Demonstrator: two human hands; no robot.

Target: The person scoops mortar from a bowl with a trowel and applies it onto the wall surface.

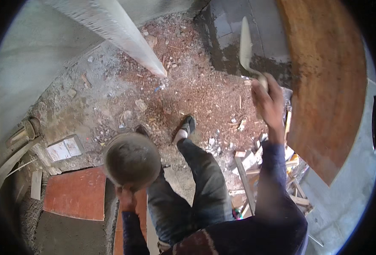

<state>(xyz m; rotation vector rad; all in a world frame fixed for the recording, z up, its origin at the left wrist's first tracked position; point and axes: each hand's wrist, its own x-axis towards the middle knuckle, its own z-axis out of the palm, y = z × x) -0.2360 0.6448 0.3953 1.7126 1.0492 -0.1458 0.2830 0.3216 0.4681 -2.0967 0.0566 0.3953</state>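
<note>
My left hand [127,198] grips the near rim of a round grey bowl [132,160], held in front of my left leg. Its inside looks dusty and dark, and I cannot make out how much it holds. Off to the right, my right hand [269,102] is closed round the handle of a trowel [246,44]. The trowel's long blade points away from me, in front of a wall surface with grey tiles [269,25] and a darker, rough mortar patch [256,66] below them.
A pale post [128,38] slants down at the upper left. Reddish rubble [196,89] covers the ground round my feet. A large brown board [324,85] stands at the right, with wood scraps [249,170] below it. Orange-red boards [75,193] lie at the lower left.
</note>
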